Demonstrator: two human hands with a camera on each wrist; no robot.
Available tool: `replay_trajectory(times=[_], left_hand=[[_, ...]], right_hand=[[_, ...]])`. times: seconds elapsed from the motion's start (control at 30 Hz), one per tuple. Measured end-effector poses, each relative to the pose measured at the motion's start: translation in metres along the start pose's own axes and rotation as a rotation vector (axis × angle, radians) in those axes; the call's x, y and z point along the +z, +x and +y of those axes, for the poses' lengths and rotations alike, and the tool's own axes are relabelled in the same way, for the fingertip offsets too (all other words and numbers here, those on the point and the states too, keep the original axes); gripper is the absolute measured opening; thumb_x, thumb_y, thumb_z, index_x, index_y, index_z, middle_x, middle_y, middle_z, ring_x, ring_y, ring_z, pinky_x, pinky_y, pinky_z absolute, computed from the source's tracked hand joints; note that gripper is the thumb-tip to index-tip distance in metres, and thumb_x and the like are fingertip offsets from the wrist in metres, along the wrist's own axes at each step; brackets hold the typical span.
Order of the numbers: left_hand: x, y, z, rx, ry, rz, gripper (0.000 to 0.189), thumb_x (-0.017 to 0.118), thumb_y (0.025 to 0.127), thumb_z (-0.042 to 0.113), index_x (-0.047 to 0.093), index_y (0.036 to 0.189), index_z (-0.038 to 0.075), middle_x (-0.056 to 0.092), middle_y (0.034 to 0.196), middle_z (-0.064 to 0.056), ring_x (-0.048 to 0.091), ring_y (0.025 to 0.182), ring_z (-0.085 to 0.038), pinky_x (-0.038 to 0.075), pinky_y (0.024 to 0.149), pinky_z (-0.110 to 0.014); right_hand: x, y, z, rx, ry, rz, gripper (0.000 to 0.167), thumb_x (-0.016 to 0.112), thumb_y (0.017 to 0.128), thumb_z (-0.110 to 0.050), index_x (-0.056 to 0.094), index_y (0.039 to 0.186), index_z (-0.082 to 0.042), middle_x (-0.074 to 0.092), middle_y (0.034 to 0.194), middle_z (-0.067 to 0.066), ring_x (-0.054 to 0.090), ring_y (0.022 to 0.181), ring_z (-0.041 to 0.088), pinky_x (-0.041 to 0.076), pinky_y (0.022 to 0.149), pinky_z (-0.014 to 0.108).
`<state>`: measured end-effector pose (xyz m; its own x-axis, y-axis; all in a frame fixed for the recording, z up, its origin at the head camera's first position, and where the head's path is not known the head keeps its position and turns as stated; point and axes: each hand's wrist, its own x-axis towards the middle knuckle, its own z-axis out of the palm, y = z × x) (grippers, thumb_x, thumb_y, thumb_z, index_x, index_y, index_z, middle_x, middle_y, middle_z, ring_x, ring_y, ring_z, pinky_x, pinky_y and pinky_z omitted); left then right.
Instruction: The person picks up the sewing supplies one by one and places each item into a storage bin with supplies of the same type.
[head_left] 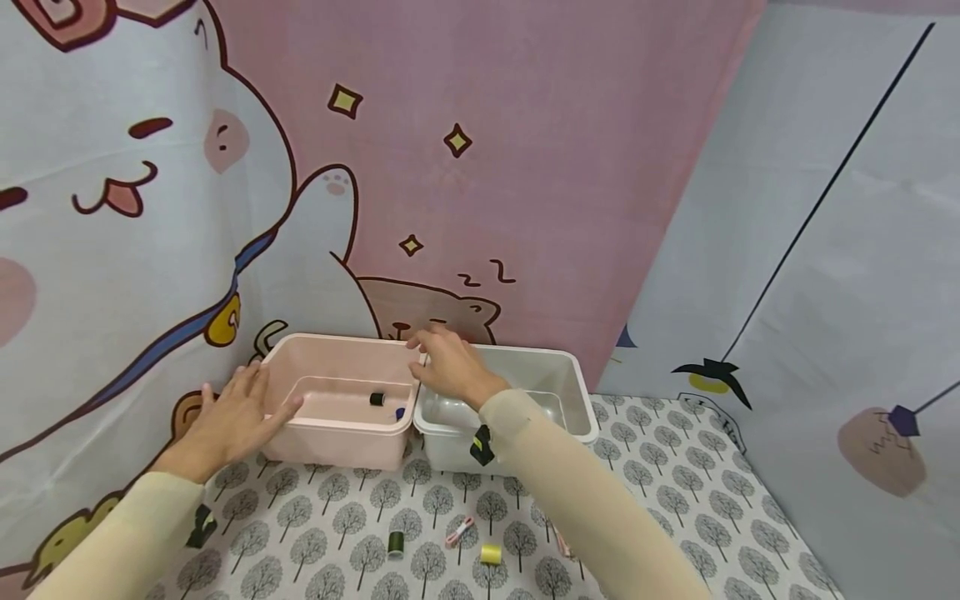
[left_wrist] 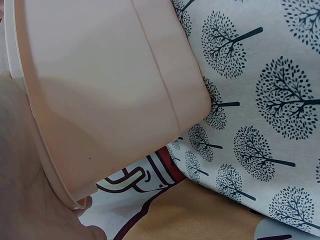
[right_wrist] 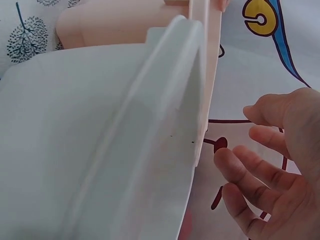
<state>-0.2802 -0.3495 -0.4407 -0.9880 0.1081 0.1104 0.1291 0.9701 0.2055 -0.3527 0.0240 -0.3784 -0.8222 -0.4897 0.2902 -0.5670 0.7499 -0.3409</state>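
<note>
My left hand (head_left: 234, 417) rests at the left rim of the pink bin (head_left: 330, 446), fingers extended and thumb out over the front corner. In the left wrist view, part of that hand (left_wrist: 30, 185) lies along the bin's rim. Inside the bin lie a black thread spool (head_left: 377, 399) and a small blue item (head_left: 400, 413). My right hand (head_left: 450, 362) is over the back of the pale grey bin (head_left: 465, 446). Its fingers (right_wrist: 245, 170) are loosely bent beyond the rim in the right wrist view, apart from it and holding nothing.
On the tree-print cloth before the bins lie a dark green spool (head_left: 396, 544), a yellow spool (head_left: 491, 554) and a pink-white corded bundle (head_left: 459, 532). Another pinkish item (head_left: 562, 543) is partly hidden by my right sleeve. A cartoon-printed curtain (head_left: 540, 208) hangs behind the bins.
</note>
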Motion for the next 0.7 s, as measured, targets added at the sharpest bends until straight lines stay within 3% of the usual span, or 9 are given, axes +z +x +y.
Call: replay_trajectory(times=[0.17, 0.53, 0.7], left_hand=[[0.001, 0.000, -0.001, -0.001, -0.003, 0.000, 0.115, 0.034, 0.118, 0.078, 0.017, 0.177, -0.019, 0.009, 0.186, -0.047, 0.014, 0.173, -0.070, 0.000, 0.128, -0.100], [0.003, -0.002, -0.003, -0.004, 0.004, 0.008, 0.114, 0.037, 0.118, 0.076, 0.019, 0.177, -0.020, 0.013, 0.185, -0.048, 0.016, 0.172, -0.071, 0.004, 0.127, -0.101], [0.002, 0.000, -0.001, -0.004, 0.004, 0.003, 0.114, 0.037, 0.117, 0.077, 0.018, 0.177, -0.019, 0.012, 0.185, -0.047, 0.015, 0.173, -0.070, 0.003, 0.128, -0.100]], right_hand=[[0.001, -0.008, 0.003, -0.018, 0.011, -0.004, 0.037, 0.075, 0.111, -0.025, 0.078, 0.146, -0.014, 0.078, 0.139, 0.015, 0.079, 0.111, 0.026, 0.068, 0.091, 0.042], [0.000, -0.024, 0.006, -0.040, -0.014, -0.005, 0.036, 0.076, 0.112, -0.029, 0.078, 0.146, -0.017, 0.078, 0.130, 0.006, 0.075, 0.104, 0.020, 0.065, 0.086, 0.036], [-0.001, -0.033, 0.006, -0.062, -0.016, 0.009, 0.034, 0.076, 0.112, -0.028, 0.079, 0.144, -0.017, 0.079, 0.131, 0.008, 0.075, 0.100, 0.020, 0.065, 0.084, 0.037]])
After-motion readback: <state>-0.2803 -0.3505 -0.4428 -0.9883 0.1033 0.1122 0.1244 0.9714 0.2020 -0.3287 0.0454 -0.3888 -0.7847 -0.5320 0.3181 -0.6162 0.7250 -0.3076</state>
